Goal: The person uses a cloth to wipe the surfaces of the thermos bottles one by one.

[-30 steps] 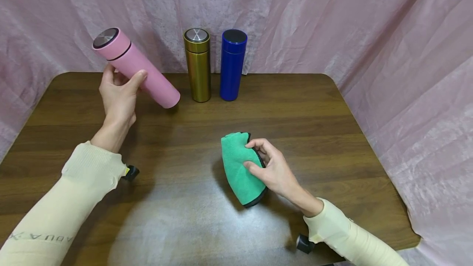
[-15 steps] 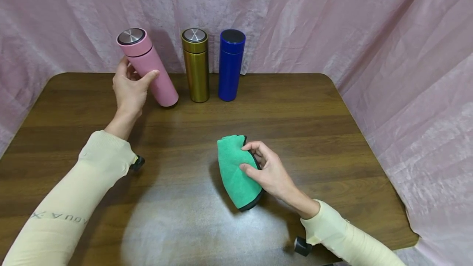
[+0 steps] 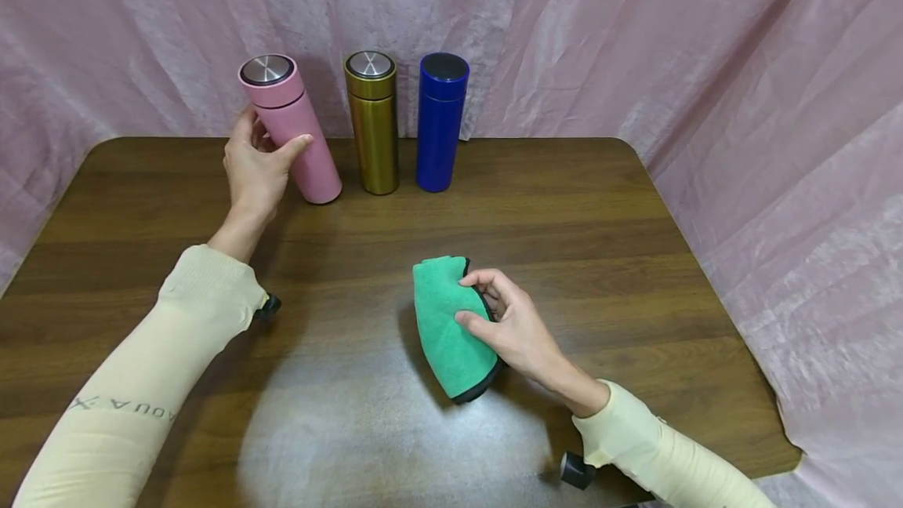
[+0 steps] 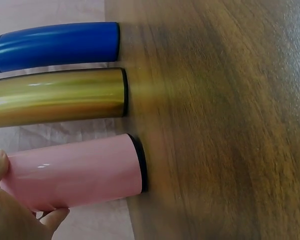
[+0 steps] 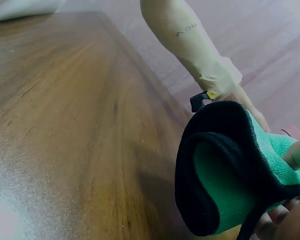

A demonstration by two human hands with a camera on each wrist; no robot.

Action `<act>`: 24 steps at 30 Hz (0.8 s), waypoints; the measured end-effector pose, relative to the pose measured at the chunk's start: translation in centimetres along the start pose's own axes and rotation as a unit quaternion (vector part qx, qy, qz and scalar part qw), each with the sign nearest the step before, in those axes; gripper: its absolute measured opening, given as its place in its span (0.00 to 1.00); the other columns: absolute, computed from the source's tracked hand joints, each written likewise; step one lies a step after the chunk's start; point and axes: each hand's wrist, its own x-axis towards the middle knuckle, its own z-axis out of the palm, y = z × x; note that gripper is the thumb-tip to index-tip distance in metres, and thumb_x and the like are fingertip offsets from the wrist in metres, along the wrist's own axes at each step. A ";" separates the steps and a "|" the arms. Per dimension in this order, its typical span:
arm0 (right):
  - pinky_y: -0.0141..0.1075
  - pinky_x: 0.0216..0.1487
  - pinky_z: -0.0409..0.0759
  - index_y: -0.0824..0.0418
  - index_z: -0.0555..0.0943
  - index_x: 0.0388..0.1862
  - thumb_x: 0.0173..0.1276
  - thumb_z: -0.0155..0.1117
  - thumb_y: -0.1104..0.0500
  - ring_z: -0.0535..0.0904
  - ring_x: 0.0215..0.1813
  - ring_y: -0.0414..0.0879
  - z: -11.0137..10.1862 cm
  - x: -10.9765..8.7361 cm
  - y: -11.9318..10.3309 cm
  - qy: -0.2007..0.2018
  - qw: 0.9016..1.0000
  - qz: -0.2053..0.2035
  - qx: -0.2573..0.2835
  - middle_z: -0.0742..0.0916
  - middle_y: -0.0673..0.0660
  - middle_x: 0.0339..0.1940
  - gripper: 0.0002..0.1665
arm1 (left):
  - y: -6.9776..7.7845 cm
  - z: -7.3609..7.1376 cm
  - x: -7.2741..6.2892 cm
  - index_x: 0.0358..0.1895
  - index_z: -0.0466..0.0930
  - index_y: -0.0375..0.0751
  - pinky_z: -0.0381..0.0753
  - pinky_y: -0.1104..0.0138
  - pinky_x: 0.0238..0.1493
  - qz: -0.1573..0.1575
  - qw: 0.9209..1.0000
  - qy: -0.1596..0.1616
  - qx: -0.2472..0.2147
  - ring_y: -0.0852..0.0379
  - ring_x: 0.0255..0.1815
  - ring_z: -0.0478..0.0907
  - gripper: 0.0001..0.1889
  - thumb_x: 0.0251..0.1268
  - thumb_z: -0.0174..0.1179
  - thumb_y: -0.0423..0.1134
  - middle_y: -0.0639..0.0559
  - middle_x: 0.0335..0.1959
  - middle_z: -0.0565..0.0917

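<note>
My left hand (image 3: 257, 171) grips a pink thermos flask (image 3: 296, 128) around its middle, thumb on the near side. The flask leans slightly left, its base low at the table in the left wrist view. Just right of it stand a gold thermos flask (image 3: 377, 136) and a blue thermos flask (image 3: 440, 128), both upright. My right hand (image 3: 518, 328) pinches a folded green cloth (image 3: 447, 328) with black edging between thumb and fingers. In the right wrist view the cloth (image 5: 220, 185) shows its curled, layered black border, and part of the fingers is hidden behind it.
A brown wood-grain table (image 3: 592, 241) lies under everything, its back edge close behind the flasks. Pink curtains (image 3: 564, 38) hang behind and on the right. Small black wrist cameras (image 3: 578, 470) stick out from both cream sleeves (image 3: 183, 320).
My left hand has brought the pink flask rightward and tipped it much closer to upright beside the gold one. The right hand and green cloth have shifted slightly left.
</note>
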 end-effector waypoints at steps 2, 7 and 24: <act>0.32 0.55 0.79 0.67 0.76 0.58 0.65 0.69 0.73 0.78 0.56 0.50 0.0 0.1 -0.1 0.002 1.000 0.010 0.003 0.84 0.61 0.53 0.23 | 0.1 0.0 0.0 0.74 0.72 0.49 0.79 0.68 0.60 0.002 1.000 -0.006 0.008 0.57 0.55 0.81 0.38 0.59 0.76 0.32 0.42 0.63 0.81; 0.34 0.52 0.81 0.64 0.76 0.60 0.67 0.68 0.71 0.79 0.55 0.50 -0.3 0.7 -0.6 0.017 0.998 0.051 0.023 0.84 0.60 0.53 0.23 | 0.2 0.0 -0.2 0.74 0.72 0.47 0.79 0.68 0.60 0.007 0.999 -0.024 0.029 0.56 0.56 0.80 0.38 0.60 0.76 0.33 0.40 0.64 0.80; 0.37 0.53 0.84 0.62 0.71 0.68 0.75 0.62 0.68 0.79 0.59 0.50 -3.2 5.0 -3.6 0.066 0.988 0.086 0.108 0.80 0.60 0.64 0.25 | 0.3 0.0 -0.5 0.80 0.63 0.47 0.75 0.68 0.60 0.005 0.995 -0.072 0.067 0.53 0.61 0.75 0.42 0.64 0.72 0.34 0.39 0.66 0.76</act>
